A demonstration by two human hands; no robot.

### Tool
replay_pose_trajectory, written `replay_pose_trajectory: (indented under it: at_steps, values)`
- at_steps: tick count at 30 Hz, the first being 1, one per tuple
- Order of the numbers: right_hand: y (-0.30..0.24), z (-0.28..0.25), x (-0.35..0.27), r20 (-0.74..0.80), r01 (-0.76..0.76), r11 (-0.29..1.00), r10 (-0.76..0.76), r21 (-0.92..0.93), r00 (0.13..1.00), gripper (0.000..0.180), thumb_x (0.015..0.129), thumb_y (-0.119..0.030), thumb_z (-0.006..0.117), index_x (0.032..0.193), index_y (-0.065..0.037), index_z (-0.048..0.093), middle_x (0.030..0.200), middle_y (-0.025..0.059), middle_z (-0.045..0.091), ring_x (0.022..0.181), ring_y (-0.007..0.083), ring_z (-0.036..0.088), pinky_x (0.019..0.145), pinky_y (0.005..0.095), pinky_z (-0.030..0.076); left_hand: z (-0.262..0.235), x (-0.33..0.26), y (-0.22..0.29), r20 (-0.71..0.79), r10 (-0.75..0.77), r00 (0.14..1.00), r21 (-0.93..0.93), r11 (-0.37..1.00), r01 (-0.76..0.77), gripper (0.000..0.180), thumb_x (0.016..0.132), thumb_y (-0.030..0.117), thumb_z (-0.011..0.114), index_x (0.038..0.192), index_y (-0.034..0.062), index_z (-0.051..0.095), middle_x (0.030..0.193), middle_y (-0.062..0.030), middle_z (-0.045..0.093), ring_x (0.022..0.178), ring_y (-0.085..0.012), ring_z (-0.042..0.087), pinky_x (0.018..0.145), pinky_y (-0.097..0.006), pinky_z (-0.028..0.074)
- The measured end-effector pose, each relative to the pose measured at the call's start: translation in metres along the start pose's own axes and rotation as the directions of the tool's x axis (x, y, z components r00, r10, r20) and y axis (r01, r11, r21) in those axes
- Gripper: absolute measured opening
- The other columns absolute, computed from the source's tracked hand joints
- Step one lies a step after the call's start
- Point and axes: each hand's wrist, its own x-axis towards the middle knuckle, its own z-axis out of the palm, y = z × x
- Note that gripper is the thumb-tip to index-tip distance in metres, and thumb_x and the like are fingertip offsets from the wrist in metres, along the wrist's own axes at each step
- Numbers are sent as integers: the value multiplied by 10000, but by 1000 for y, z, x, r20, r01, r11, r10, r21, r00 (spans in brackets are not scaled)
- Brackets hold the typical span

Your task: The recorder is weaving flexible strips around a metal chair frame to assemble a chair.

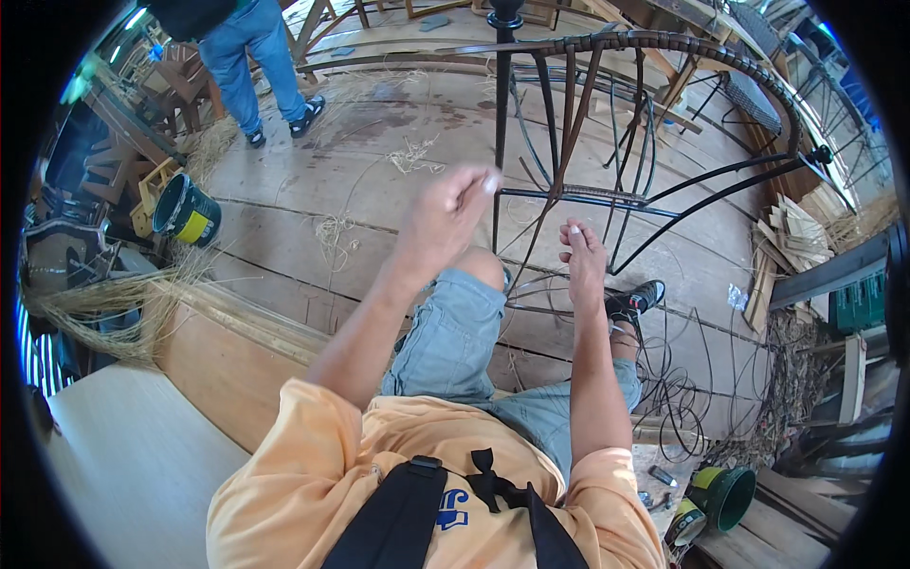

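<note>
My left hand (442, 220) is raised in front of me, smeared by motion. Its fingers look curled together, and anything in them is too blurred to make out. Lower and to its right is my right hand (585, 254), fingers bent inward; I cannot make out what they hold. Beyond both hands stands a dark metal chair frame (654, 201) with thin curved rods. Its curved top rail (654, 40) is partly wrapped in brown strip. A loose brown strip (575, 133) hangs from that rail, passing down between my hands toward the floor.
Tangled dark strands (678, 379) lie near my right foot. Another person (248, 66) stands at the far left by a dark green bucket (188, 211). Pale fibre bundles (104, 308) lie at left. Wood scraps (791, 247) and a second bucket (735, 498) are at right.
</note>
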Motion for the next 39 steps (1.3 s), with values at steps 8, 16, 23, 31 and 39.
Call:
replay_pose_trajectory:
  at_steps: [8,16,23,31,39]
  values:
    - [81,31,82,-75,-120,992,122,31,990,309,857,-276,502,1070,-52,515,810,-1,515,721,84,450,567,233,375,34,-66,-85,74,-147,986,-27,988,149,179,869,159,538,948,9,594,704,-68,565,618,-85,475,576,-244,406]
    - [112,24,81,2,-9,999,9,52,1000,258,916,-258,429,805,-51,536,558,-29,394,494,65,348,455,225,295,57,-41,-93,195,-214,957,172,968,181,159,853,133,546,948,10,581,797,-108,602,693,-151,572,626,-286,446]
    - [103,-2,75,-3,19,938,-21,-347,1000,276,908,-281,427,898,-52,582,554,56,472,505,148,457,489,315,387,117,61,-127,226,-30,974,45,999,20,323,838,81,507,1138,-30,465,1052,-168,560,998,-215,546,848,-320,432]
    - [58,-1,38,47,164,920,-158,-355,986,244,869,-238,495,850,-17,598,530,-53,384,462,55,333,420,230,264,147,110,-162,564,-212,798,-24,962,273,326,763,117,591,1066,9,536,834,-73,591,785,-127,532,711,-273,438]
    - [60,-12,38,-54,18,840,-57,-542,997,311,877,-265,407,951,-39,607,654,174,560,613,271,545,606,358,421,172,111,-184,385,118,915,47,988,-148,207,783,179,600,897,7,595,667,-68,553,625,-138,499,589,-291,413]
